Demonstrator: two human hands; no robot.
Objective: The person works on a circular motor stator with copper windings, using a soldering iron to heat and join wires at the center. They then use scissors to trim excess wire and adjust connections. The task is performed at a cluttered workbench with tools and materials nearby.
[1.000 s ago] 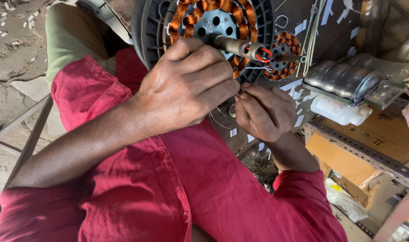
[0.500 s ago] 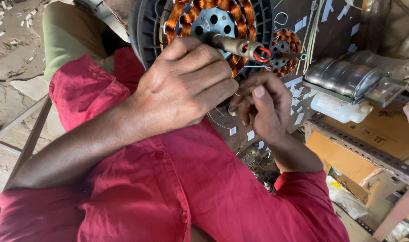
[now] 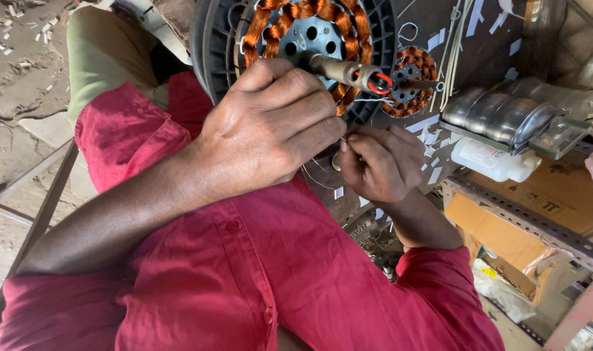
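Head view: your left hand (image 3: 270, 123) lay knuckles-up over the lower edge of the motor stator (image 3: 309, 39), fingers (image 3: 316, 133) curled narrow and pressed together. Their tips were turned under, so I couldn't tell what they pinched.

Your right hand (image 3: 381, 162) sat just beside the left fingertips, nearly touching them, fingers (image 3: 365, 140) closed tight in a pinch. A thin wire (image 3: 316, 175) looped just below the two sets of fingertips; whether the pinch was on that wire wasn't clear.

Just above the left fingers: the stator's copper windings (image 3: 280, 19) and its metal shaft (image 3: 342, 68), which stuck out toward the right with a red ring (image 3: 379, 83) at its end. The shaft end was just above the right fingers.

Above and beyond the right fingers: a smaller copper-wound coil (image 3: 410, 81), near but not touching. Further out past the right hand: a ribbed silver metal part (image 3: 504, 114) and a white plastic bottle (image 3: 491, 159) lying on its side, both well apart from the fingers. Cardboard boxes (image 3: 504, 227) sat below those.

Both forearms came out of red sleeves (image 3: 199, 279).
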